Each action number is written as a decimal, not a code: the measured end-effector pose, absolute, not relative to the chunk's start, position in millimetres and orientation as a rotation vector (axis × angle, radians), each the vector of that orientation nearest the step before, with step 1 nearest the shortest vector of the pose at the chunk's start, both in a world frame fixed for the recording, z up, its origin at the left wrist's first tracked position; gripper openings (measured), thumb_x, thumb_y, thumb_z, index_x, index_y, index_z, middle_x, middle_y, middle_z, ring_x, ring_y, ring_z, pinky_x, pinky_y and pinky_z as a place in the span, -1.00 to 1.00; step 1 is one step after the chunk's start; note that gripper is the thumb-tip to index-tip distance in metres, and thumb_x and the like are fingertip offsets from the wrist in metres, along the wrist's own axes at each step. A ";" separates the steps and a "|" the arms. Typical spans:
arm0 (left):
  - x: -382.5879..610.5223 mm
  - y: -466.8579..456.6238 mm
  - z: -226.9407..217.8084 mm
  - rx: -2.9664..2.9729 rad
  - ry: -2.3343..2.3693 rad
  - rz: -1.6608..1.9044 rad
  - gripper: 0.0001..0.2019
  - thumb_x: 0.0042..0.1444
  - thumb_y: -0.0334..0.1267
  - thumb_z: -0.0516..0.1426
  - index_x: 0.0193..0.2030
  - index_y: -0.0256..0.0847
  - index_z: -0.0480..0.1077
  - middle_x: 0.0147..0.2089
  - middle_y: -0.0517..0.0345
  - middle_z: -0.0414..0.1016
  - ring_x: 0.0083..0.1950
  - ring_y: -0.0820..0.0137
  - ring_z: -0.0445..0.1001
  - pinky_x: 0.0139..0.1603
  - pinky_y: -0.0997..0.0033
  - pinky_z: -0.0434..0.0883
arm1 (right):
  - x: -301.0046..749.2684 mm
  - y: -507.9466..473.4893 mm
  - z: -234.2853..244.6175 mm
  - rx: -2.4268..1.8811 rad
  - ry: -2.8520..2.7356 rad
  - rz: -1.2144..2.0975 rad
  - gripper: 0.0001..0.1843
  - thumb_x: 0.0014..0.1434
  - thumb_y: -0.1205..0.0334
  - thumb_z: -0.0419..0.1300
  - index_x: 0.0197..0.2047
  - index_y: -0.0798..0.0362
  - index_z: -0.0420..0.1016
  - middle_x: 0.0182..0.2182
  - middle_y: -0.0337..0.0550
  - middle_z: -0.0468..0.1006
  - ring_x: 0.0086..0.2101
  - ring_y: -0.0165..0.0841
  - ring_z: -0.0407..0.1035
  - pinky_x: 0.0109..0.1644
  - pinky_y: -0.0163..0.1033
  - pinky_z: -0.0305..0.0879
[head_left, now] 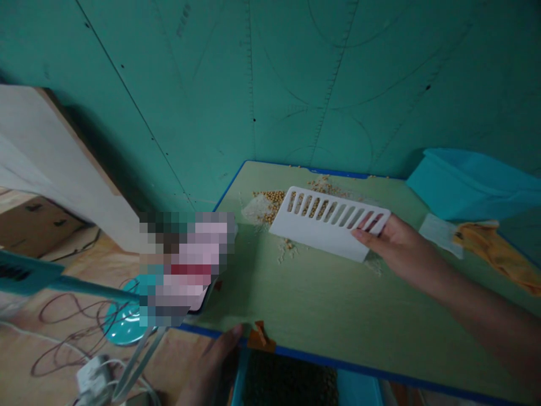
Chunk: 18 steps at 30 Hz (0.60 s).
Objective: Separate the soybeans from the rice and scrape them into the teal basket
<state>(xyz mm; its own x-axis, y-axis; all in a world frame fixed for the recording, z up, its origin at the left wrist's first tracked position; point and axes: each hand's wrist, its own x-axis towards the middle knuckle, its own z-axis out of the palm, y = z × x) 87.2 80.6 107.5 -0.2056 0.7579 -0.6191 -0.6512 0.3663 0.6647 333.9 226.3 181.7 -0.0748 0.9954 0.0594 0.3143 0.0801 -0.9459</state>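
Observation:
My right hand [391,239] grips the right end of a white slotted plastic basket [319,242]. It lies tilted on the green tabletop, its row of slots facing up. Yellow beans [274,198], probably soybeans, lie against its left end, and more beans [323,185] are strewn behind it. Pale, fine grains [256,207] are mixed with them, with a few also in front of the basket. At the table's near edge is my left hand [211,363], blurred, its thumb by the rim. Its other fingers are hidden.
A blue bin [473,183] stands at the back right, near an orange cloth [499,248]. Below the table's front edge sits a blue tub [359,389] with dark contents. Cables and a power strip [93,375] lie on the floor left. A green wall [296,84] rises behind.

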 end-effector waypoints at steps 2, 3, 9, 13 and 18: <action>84.6 80.5 106.1 0.089 1.213 1.226 -0.27 -0.30 -0.11 0.41 0.12 -0.17 0.44 -0.26 0.13 0.72 -0.02 -0.02 0.59 0.03 0.10 0.50 | 335.9 219.7 184.5 -1.405 -1.530 1.055 -0.73 -0.02 0.11 0.33 -0.22 -0.07 0.46 -0.21 -0.18 0.68 -0.10 -0.16 0.53 0.09 0.01 0.42; 83.0 80.1 104.6 0.073 1.200 1.191 -0.29 -0.28 -0.10 0.41 0.10 -0.19 0.45 -0.26 0.11 0.72 -0.03 -0.02 0.60 0.02 0.11 0.50 | 337.6 215.5 186.2 -1.424 -1.533 1.071 -0.74 0.00 0.10 0.33 -0.22 -0.06 0.46 -0.22 -0.18 0.68 -0.10 -0.16 0.53 0.08 0.00 0.42; 77.6 77.5 92.2 -0.050 1.189 1.093 -0.45 -0.22 -0.12 0.37 -0.04 -0.26 0.50 -0.26 0.04 0.72 -0.01 -0.04 0.59 0.01 0.09 0.50 | 350.6 186.6 195.7 -1.593 -1.560 1.134 -0.78 0.05 0.03 0.29 -0.31 -0.03 0.49 -0.21 -0.11 0.68 -0.10 -0.13 0.52 0.07 -0.03 0.41; 79.1 77.4 93.8 0.001 1.172 1.123 -0.48 -0.18 -0.13 0.36 -0.02 -0.21 0.50 -0.22 0.07 0.72 -0.01 -0.03 0.59 0.05 0.05 0.47 | 355.5 170.7 200.7 -1.691 -1.530 1.159 -0.76 0.03 -0.04 0.29 -0.38 -0.05 0.49 -0.28 -0.12 0.68 -0.18 -0.15 0.54 -0.06 -0.14 0.46; 80.1 77.1 99.7 0.132 1.125 1.165 -0.46 -0.20 -0.08 0.37 -0.01 -0.18 0.51 -0.15 0.06 0.71 0.03 -0.05 0.57 0.10 0.01 0.45 | 359.4 160.3 202.2 -1.791 -1.568 1.102 -0.71 0.05 -0.10 0.24 -0.40 -0.06 0.53 -0.44 -0.14 0.66 -0.34 -0.17 0.54 -0.29 -0.22 0.48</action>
